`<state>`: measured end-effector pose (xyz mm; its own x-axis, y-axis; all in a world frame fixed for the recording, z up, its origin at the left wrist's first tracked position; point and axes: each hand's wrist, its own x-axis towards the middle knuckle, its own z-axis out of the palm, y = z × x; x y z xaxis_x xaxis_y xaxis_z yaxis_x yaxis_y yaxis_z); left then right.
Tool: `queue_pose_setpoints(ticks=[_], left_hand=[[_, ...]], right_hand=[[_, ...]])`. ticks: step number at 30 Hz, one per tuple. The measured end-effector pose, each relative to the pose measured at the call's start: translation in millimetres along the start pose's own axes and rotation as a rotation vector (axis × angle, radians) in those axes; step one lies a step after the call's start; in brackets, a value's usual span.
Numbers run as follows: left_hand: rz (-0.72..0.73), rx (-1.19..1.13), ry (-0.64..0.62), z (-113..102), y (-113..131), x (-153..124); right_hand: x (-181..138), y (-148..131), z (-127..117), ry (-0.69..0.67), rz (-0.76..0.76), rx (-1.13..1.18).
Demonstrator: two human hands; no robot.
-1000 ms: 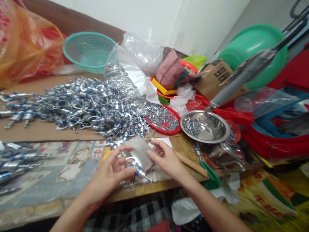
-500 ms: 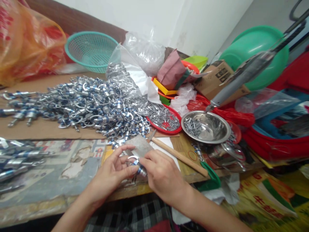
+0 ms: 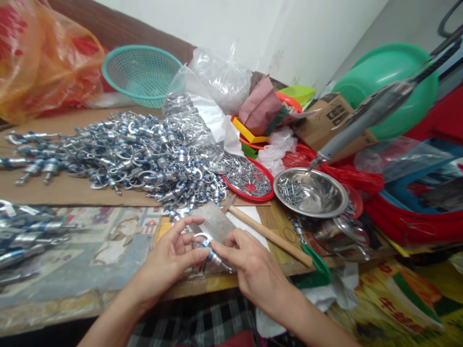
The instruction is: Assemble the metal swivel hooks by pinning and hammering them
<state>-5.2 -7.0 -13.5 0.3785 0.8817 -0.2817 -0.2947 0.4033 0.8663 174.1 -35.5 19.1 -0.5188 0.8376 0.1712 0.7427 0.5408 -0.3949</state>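
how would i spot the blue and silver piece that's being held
On the worktable, find the big pile of metal pieces at left. Below its right end, by a grey block, is the left hand. The blue and silver piece is the one it pinches; the piled ones lie loose.

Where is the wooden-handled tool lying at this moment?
In the head view, the wooden-handled tool lies right of centre, beyond the right hand, its metal end beside the grey block.

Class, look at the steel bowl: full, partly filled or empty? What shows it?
Partly filled: metal pins lie in the left of the steel bowl, while its right side shows bare metal.
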Motion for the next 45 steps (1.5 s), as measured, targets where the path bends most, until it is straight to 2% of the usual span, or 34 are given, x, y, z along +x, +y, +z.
queue_pose_setpoints(ticks=[3, 5, 6, 8, 10, 11, 12, 15, 19, 21, 26, 30, 32, 34, 38, 41, 43, 45], left_hand=[[-0.002, 0.006, -0.002, 0, 0, 0], [-0.006, 0.017, 0.002, 0, 1, 0], [-0.007, 0.023, 0.005, 0, 1, 0], [-0.008, 0.030, 0.007, 0, 1, 0], [-0.006, 0.033, 0.007, 0, 1, 0], [-0.005, 0.033, 0.005, 0, 1, 0], [-0.004, 0.033, 0.003, 0, 1, 0], [-0.001, 0.033, -0.006, 0, 1, 0], [-0.004, 0.022, -0.016, 1, 3, 0], [-0.001, 0.018, -0.001, 2, 4, -1], [0.011, 0.022, 0.033, 3, 3, -1], [0.031, 0.039, 0.061, 2, 0, 0], [0.031, 0.037, 0.059, 2, -1, -1], [0.028, 0.031, 0.055, 3, 0, -1], [0.037, 0.188, 0.074, 5, 6, -2], [0.133, 0.437, 0.097, 5, 11, -3], [0.261, 0.582, 0.113, 3, 12, -3], [0.393, 0.679, 0.146, 2, 11, -3]], right_hand=[[-4, 22, -1, 0.138, 0.018, 0.121], [-4, 43, -4, 0.255, 0.143, 0.022], [-4, 54, -6, 0.262, 0.231, -0.071], [-6, 74, -8, 0.149, 0.369, -0.226], [-9, 85, -11, 0.006, 0.420, -0.244], [-11, 86, -12, -0.023, 0.425, -0.217], [-14, 85, -14, -0.014, 0.425, -0.186], [-26, 68, -24, 0.135, 0.377, -0.095], [-43, 35, -41, 0.317, 0.155, -0.010], [-50, 23, -44, 0.357, 0.060, -0.035], [-58, 15, -37, 0.136, 0.001, -0.126], [-59, 15, -31, 0.241, 0.006, -0.091], [-56, 17, -27, 0.212, 0.024, -0.033], [-50, 24, -21, 0.193, 0.100, 0.061], [-29, 51, -11, 0.279, 0.358, 0.262], [-10, 68, -11, 0.146, 0.429, 0.359], [5, 77, -14, 0.057, 0.366, 0.325], [23, 87, -20, 0.077, 0.299, 0.194]])
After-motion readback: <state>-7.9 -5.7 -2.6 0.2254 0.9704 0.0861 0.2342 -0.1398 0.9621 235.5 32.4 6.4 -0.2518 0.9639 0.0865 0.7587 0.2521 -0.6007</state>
